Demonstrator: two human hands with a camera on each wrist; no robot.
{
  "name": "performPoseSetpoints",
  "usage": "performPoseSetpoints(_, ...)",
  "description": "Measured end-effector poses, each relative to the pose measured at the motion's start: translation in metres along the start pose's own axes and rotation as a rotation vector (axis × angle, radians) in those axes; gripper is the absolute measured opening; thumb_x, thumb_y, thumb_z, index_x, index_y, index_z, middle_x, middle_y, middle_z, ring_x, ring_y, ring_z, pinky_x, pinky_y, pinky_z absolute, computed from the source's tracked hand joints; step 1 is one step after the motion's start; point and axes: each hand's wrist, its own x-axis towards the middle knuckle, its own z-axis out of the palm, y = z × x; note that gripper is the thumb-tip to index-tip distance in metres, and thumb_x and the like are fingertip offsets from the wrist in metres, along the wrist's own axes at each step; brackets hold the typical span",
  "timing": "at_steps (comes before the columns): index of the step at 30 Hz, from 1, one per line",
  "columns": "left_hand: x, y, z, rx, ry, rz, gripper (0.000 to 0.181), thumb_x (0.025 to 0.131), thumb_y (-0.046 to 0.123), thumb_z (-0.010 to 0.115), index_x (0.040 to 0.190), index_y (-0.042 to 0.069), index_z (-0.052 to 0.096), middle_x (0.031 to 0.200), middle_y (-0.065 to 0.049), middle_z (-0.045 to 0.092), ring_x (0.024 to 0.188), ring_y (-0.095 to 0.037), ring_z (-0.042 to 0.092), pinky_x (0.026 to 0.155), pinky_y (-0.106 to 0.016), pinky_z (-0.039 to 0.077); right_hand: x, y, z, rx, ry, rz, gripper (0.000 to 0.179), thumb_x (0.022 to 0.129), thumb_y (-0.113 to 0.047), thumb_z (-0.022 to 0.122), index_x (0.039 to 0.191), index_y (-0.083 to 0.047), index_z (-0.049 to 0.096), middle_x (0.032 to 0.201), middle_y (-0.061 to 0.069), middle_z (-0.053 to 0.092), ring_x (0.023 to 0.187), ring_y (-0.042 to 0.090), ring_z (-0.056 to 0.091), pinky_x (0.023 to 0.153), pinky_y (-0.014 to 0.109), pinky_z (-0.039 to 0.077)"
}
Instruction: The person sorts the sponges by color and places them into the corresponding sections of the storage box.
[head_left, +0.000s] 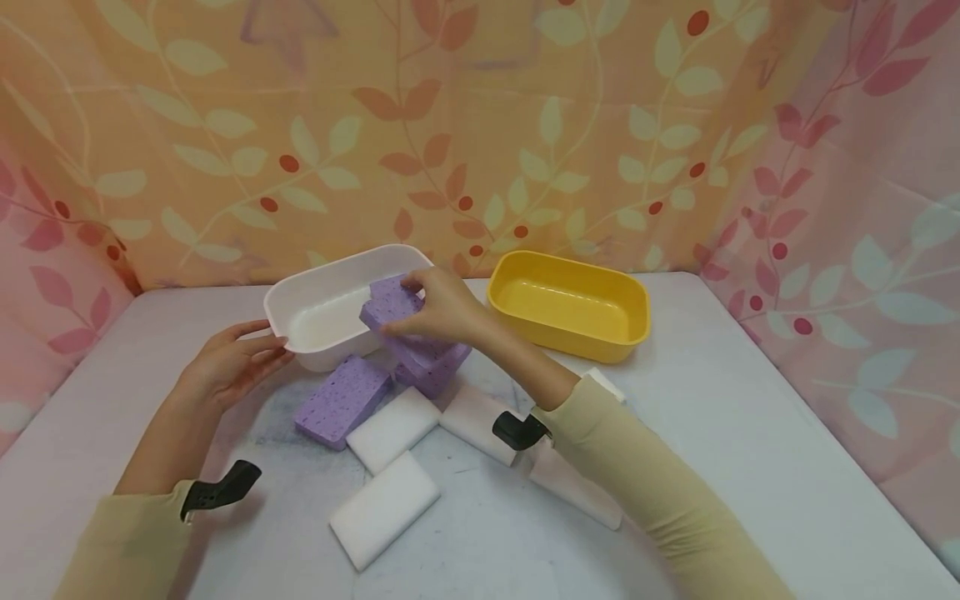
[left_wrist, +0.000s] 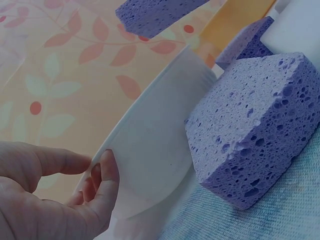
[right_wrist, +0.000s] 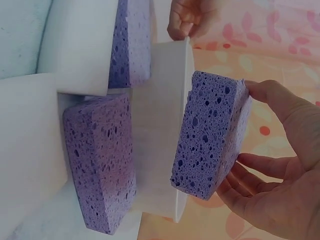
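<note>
My right hand (head_left: 447,307) grips a purple sponge (right_wrist: 206,132), thumb on one side and fingers on the other, over the right end of the white plastic tub (head_left: 330,348). At the tub's left end, my left hand (head_left: 234,365) pinches the rim between thumb and fingers. One purple sponge (head_left: 343,402) lies on the table against the tub's front. Another purple sponge (right_wrist: 100,160) lies to its right, below my right hand and partly covered by it in the head view. In the head view, purple also shows inside the tub behind the held sponge.
A yellow plastic tub (head_left: 570,337) stands at the back right. Several white sponges lie in front, among them a white sponge (head_left: 386,510) nearest me and a white sponge (head_left: 395,427) behind it. My right forearm passes over others. A patterned curtain (head_left: 480,125) hangs behind the table.
</note>
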Motion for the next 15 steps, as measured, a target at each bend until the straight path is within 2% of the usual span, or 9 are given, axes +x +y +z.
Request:
performPoseSetpoints(4, -0.001, 0.001, 0.000, 0.010, -0.002, 0.000, 0.091, 0.105, -0.003, 0.059, 0.168, 0.006, -0.005, 0.091, 0.004, 0.069, 0.082, -0.011, 0.074, 0.077, -0.026, 0.064, 0.009, -0.001, 0.002, 0.002, 0.011, 0.019, 0.073, 0.087, -0.029, 0.088, 0.144, 0.005, 0.058, 0.139, 0.018, 0.066, 0.121, 0.027, 0.063, 0.109, 0.035, 0.052)
performPoseSetpoints(11, -0.001, 0.000, 0.000, 0.003, -0.007, 0.010, 0.084, 0.104, -0.004, 0.059, 0.167, 0.004, 0.004, 0.091, 0.003, 0.068, 0.082, -0.011, 0.074, 0.077, -0.026, 0.064, 0.021, -0.005, 0.006, 0.010, 0.020, 0.036, 0.074, 0.086, -0.031, 0.089, 0.143, 0.004, 0.058, 0.139, 0.017, 0.065, 0.122, 0.026, 0.062, 0.109, 0.036, 0.051)
performPoseSetpoints(15, -0.001, 0.000, 0.001, 0.007, -0.009, 0.012, 0.087, 0.104, -0.004, 0.059, 0.168, 0.004, 0.000, 0.091, 0.004, 0.068, 0.082, -0.011, 0.074, 0.078, -0.026, 0.064, 0.028, -0.006, 0.008, 0.008, 0.034, 0.039, 0.072, 0.085, -0.032, 0.089, 0.140, 0.003, 0.060, 0.136, 0.016, 0.066, 0.119, 0.024, 0.062, 0.106, 0.034, 0.052)
